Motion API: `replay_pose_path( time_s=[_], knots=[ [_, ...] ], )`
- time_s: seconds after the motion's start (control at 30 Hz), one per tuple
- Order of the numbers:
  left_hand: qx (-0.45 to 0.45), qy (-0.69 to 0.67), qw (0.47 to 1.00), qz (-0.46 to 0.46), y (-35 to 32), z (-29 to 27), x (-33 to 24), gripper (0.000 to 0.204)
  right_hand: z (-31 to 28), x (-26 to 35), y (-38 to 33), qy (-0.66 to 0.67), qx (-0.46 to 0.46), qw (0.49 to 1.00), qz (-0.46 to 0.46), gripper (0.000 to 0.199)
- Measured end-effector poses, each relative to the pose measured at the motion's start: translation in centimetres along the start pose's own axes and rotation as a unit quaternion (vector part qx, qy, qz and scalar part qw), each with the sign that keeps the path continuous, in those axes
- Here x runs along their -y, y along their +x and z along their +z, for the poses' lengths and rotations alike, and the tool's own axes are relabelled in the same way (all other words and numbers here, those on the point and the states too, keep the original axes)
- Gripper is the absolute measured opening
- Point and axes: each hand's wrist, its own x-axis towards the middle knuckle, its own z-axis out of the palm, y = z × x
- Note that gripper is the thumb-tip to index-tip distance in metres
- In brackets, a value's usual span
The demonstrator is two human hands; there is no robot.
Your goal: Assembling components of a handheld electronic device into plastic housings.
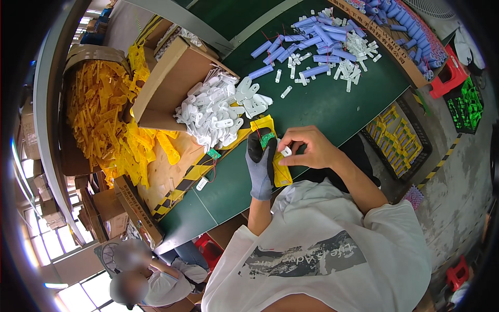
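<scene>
My left hand [262, 165], in a grey glove with black fingers, is closed around a long yellow plastic casing [283, 176] at the table's near edge. A small green circuit board [267, 139] with thin red wire lies against the casing's upper part, by my gloved fingertips. Just to the right, my bare right hand [311, 147] pinches a small white plastic piece [285, 151] between thumb and forefinger, over the casing. Fingers partly cover where the parts meet. A separate green board [213, 154] and a white piece [201, 183], joined by red wire, hang near the table edge.
White plastic parts [218, 112] spill from a tipped cardboard box [165, 86]. Yellow casings [99, 104] heap at the left. Blue-purple cylindrical cells [317, 44] and white pieces lie on the green table [291, 112]. A black crate [397, 140] holds yellow items at right. Another person [174, 283] sits lower left.
</scene>
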Motion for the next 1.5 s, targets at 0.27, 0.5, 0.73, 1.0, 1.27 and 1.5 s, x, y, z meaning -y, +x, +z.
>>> replay_pose_path(
  time_s=[0.27,0.5,0.73,1.0,1.27,1.5],
  knots=[
    [-0.003,-0.040,0.997,-0.068,0.4,1.1,0.0,0.021,0.0,-1.1,-0.4,0.271,-0.113,0.953,0.067,0.016],
    [0.013,0.000,0.999,-0.043,0.3,1.4,0.4,0.019,-1.2,-0.4,-0.1,0.178,-0.043,0.972,0.148,0.021],
    [0.001,-0.015,1.000,0.008,0.2,1.6,1.0,0.019,-1.2,-0.2,0.0,0.090,-0.029,0.986,0.136,0.023],
    [-0.029,-0.042,0.998,0.046,-0.1,1.7,1.7,0.016,0.0,-0.2,-0.1,0.066,-0.065,0.991,0.091,0.021],
    [-0.050,-0.065,0.996,0.038,-0.6,1.8,1.6,0.020,1.1,-0.9,0.0,0.102,-0.095,0.981,0.137,0.038],
    [-0.038,-0.056,0.996,0.059,-0.3,1.6,2.2,0.023,2.4,-0.7,-0.2,0.097,-0.175,0.979,0.034,0.039]
  ],
)
